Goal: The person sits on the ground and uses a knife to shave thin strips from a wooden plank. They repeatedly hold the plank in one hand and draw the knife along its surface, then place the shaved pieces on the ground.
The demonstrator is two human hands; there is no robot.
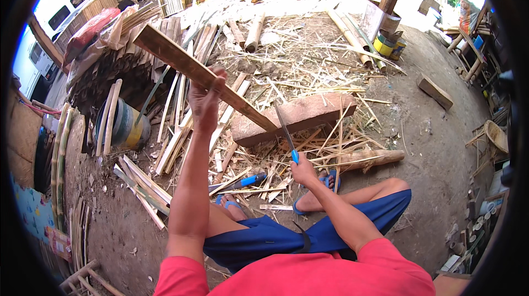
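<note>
At the wooden block (311,114): one bamboo slat (242,103), apparently unsplit, gripped midway in my left hand (206,99), lower end at the block; one blue-handled knife (295,156), clasped in my right hand (303,170); already-cut strips (146,179) lie leftward.

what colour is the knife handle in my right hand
The knife handle is bright blue, clearest in the head view.

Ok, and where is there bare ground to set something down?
Bare dirt lies right of the short log, below the loose timber offcut. It's crowded around the broad wooden slab, near the knife and held slat, with strips and shavings strewn about.
</note>
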